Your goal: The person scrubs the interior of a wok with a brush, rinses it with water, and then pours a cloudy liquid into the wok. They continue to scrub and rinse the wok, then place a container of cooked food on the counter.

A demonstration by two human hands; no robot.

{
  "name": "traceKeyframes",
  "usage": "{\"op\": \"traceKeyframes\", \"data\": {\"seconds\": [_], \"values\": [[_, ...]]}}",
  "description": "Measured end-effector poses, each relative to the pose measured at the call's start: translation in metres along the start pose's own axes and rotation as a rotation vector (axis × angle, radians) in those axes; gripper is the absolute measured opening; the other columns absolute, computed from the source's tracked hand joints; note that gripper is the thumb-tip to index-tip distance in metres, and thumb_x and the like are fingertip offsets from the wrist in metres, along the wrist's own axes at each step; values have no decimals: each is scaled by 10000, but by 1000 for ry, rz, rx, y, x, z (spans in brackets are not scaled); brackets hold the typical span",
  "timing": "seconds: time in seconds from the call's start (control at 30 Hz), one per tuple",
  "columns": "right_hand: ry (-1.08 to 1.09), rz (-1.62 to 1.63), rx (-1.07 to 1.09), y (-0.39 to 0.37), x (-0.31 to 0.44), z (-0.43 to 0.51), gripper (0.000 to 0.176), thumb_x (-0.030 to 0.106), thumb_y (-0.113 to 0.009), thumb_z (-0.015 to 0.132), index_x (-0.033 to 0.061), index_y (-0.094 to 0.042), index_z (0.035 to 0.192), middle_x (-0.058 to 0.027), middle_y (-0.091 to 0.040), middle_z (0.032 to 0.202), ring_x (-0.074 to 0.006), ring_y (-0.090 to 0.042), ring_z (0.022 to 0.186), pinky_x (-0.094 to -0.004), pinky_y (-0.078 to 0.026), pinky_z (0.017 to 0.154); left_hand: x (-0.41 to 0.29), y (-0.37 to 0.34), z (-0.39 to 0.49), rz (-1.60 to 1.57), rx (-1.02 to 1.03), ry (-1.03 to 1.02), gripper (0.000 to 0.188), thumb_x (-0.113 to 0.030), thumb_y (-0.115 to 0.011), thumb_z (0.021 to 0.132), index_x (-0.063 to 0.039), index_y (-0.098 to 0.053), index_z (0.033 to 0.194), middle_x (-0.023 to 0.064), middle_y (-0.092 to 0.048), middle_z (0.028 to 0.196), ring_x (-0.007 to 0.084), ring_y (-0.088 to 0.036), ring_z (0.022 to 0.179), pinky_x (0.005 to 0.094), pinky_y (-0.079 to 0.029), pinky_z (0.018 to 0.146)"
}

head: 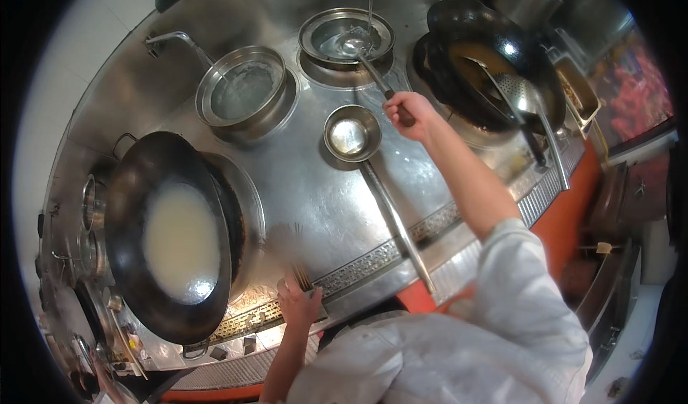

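My right hand (408, 115) grips the dark handle of a steel ladle (371, 68). The ladle's bowl lies in a round steel basin (302, 41) of water, under a falling stream. Near the front edge, my left hand (298, 301) is at the base of a bundle of thin brown sticks (302, 279), perhaps a bamboo wok brush; whether it grips them I cannot tell. Between the hands, a long-handled steel dipper (352, 135) rests on the stainless steel cooktop (301, 184). A large dark wok (126, 226) with cloudy pale liquid stands to the left.
A tap (183, 37) runs into another steel basin (204, 103). At the right, a dark wok (467, 17) holds brown liquid, a perforated skimmer (517, 93) and another utensil (505, 100). A perforated drain strip (371, 264) follows the front edge. Part of another person (110, 385) shows at lower left.
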State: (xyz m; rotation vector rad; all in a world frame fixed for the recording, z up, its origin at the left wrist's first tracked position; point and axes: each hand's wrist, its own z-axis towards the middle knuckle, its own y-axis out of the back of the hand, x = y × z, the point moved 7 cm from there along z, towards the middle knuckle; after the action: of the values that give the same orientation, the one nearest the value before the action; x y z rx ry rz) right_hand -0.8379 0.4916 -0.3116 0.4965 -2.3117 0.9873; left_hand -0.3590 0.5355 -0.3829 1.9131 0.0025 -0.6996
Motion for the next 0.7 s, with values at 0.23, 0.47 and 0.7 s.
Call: {"op": "traceKeyframes", "data": {"seconds": [0.23,0.47,0.7], "values": [[-34,69,200,-1,1,-150,262,-16,-525,799,30,-434,1040,-53,-539,847,-64,-528,553,-179,-482,435,-52,-34,99,-358,-101,-166,627,-143,-665,841,-15,-367,1377,194,-525,1198,299,-538,1060,382,-462,903],[-113,-271,200,23,-43,-268,403,-56,-527,689,-35,-473,1087,-83,-534,846,-109,-528,491,-235,-428,375,-146,-69,215,-1575,319,558,161,-62,-538,902,-67,-518,1061,82,-563,856,163,-554,689,282,-508,630],[221,-1054,82,44,-66,-305,722,-28,-553,720,35,-393,1422,-74,-543,750,-173,-546,606,-300,-462,590,-185,-47,246,-1492,237,459,100,-98,-498,925,-96,-481,826,44,-503,713,146,-449,501,292,-499,559]]}}
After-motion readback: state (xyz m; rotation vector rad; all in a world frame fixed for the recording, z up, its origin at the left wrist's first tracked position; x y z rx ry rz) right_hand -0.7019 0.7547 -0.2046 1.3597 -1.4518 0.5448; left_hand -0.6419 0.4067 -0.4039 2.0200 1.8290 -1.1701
